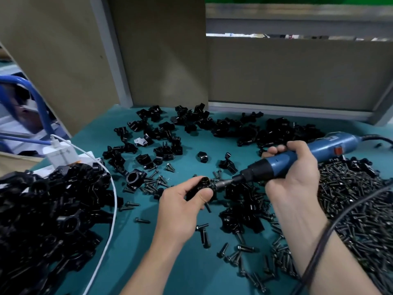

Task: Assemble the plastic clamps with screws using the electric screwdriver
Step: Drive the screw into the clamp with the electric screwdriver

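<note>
Left grip (182,201) clasps one clamp (202,184), right grip (293,173) one electric screwdriver (331,145). Beneath them, teal worktop (170,262) bears countless screws (361,199); beige partitions (297,71) beyond.

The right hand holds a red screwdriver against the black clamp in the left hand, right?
No, the screwdriver is blue, not red; the head view shows it. The right hand does hold it against the black clamp in the left hand.
</note>
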The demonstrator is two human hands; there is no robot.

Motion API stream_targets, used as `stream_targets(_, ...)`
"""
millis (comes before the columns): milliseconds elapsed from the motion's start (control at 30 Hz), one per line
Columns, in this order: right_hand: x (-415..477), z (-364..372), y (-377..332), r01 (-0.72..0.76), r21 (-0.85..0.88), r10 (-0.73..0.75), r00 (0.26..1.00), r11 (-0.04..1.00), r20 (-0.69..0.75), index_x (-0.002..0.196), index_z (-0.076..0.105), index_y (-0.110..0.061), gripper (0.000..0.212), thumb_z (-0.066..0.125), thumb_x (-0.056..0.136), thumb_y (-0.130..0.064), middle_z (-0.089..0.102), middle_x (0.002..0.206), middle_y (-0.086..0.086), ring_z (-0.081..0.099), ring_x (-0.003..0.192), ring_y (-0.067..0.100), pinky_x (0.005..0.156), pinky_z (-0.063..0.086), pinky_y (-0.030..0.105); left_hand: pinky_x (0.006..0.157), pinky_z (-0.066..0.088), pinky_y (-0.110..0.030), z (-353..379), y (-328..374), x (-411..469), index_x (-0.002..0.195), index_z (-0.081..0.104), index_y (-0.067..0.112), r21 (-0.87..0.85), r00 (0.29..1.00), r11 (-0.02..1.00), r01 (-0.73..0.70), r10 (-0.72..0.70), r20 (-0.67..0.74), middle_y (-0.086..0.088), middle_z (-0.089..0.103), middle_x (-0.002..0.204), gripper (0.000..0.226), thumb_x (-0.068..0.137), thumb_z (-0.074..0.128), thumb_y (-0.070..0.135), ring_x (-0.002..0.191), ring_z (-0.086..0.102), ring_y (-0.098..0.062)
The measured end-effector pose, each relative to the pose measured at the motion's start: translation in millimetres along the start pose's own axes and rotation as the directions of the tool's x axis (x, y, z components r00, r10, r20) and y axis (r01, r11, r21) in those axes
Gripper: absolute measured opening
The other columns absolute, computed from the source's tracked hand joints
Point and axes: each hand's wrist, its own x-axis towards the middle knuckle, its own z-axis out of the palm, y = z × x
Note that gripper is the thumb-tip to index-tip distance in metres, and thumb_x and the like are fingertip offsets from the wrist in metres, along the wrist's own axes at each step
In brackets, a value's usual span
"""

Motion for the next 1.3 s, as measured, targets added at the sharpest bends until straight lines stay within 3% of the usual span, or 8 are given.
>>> stream_targets(100,-1,-1,2,0.002,0.018,-0.002,1.0,1.0,-0.006,0.089,0.049,-0.01,0.017,0.062,0.087,0.002,0.055,0.067,0.003,0.057,0.057,0.019,0.067,0.054,0.03,0.074,0.051,-0.023,-2,-2,3,0.118,0.071,0.045,-0.014,1.0,1.0,0.008,-0.007,0.016,0.016,0.079,0.101,0.036,0.085,0.081,0.035,0.065,0.069,-0.002)
stream_targets(367,-4,-2,5,-0.009,0.04,0.008,1.0,0.999,0.027,0.095,0.049,-0.011,0.019,0.063,0.089,0.001,0.055,0.069,0.004,0.057,0.06,0.019,0.07,0.054,0.031,0.067,0.052,-0.022,-9,1,5,0.087,0.073,0.064,-0.024,0.997,1.0,0.012,-0.01,0.076,0.018,0.077,0.086,0.036,0.088,0.08,0.03,0.06,0.062,-0.007)
stream_targets(500,-3,-3,5,-0.017,0.036,0.015,0.998,0.999,0.068,0.098,0.048,-0.011,0.02,0.062,0.089,0.001,0.055,0.069,0.004,0.057,0.06,0.019,0.067,0.053,0.03,0.063,0.042,-0.019,-9,3,3,0.086,0.074,0.065,-0.094,0.988,0.995,0.027,-0.012,0.154,0.016,0.066,0.071,0.035,0.088,0.078,0.03,0.058,0.047,-0.009)
stream_targets(600,-4,-2,6,-0.002,0.024,0.0,0.995,1.0,0.096,0.097,0.049,-0.011,0.018,0.062,0.09,0.001,0.055,0.069,0.005,0.057,0.06,0.02,0.066,0.052,0.03,0.073,0.047,-0.01,-7,0,3,0.08,0.072,0.068,-0.092,0.992,0.996,0.015,-0.003,0.13,0.025,0.074,0.081,0.046,0.089,0.079,0.023,0.069,0.063,0.007)
stream_targets(700,-5,-1,9,-0.009,0.043,0.005,0.994,0.999,0.108,0.099,0.05,-0.01,0.018,0.062,0.09,0.0,0.056,0.07,0.004,0.057,0.062,0.019,0.069,0.053,0.03,0.103,0.051,-0.028,-6,-4,4,0.097,0.077,0.052,-0.118,0.999,0.993,0.019,-0.015,0.033,0.021,0.077,0.107,0.03,0.086,0.082,0.024,0.108,0.068,0.001)
stream_targets(767,-5,-1,11,-0.016,0.05,0.011,0.995,0.999,0.104,0.099,0.05,-0.01,0.018,0.062,0.09,0.0,0.056,0.069,0.004,0.057,0.061,0.019,0.069,0.053,0.03,0.11,0.048,-0.034,-7,-7,3,0.107,0.078,0.042,-0.133,1.0,0.991,0.017,-0.015,0.015,0.019,0.076,0.115,0.029,0.084,0.084,0.025,0.116,0.066,0.0)
stream_targets(1033,-6,-1,12,-0.032,0.041,0.029,0.996,0.999,0.089,0.092,0.051,-0.01,0.014,0.061,0.091,0.0,0.055,0.068,0.002,0.056,0.059,0.017,0.068,0.053,0.029,0.114,0.047,-0.044,-7,-9,1,0.119,0.076,0.035,-0.111,1.0,0.994,0.022,-0.02,0.023,0.013,0.074,0.124,0.036,0.084,0.085,0.028,0.124,0.063,-0.007)
stream_targets(1300,-7,-2,11,-0.037,0.041,0.034,0.996,0.998,0.079,0.089,0.052,-0.009,0.014,0.061,0.09,0.001,0.055,0.066,0.003,0.057,0.057,0.018,0.066,0.053,0.028,0.111,0.049,-0.039,-6,-6,0,0.111,0.076,0.041,-0.087,1.0,0.996,0.018,-0.017,0.006,0.018,0.074,0.12,0.034,0.082,0.085,0.026,0.118,0.065,0.001)
